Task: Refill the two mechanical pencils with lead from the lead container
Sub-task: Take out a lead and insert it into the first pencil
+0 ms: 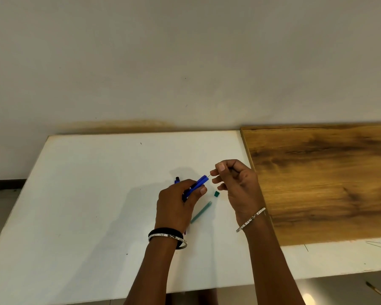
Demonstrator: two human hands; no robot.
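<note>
Pencil [199, 183], blue, tilted up to the right in curled left hand [176, 205] just above white desk [97, 194], right hand [235, 183] pinching thin lead [209, 175] at its upper end, green lead container [201, 212] lying on desk between both wrists, cap [216, 194] just beside it.

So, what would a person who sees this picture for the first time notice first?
Probably the middle of the white table, where the left hand grips a blue pencil and the right hand pinches a thin lead just at the pencil's end. Under the hands a green container lies on the table, with its cap beside it. A brown wooden board lies on the table's right side.
</note>
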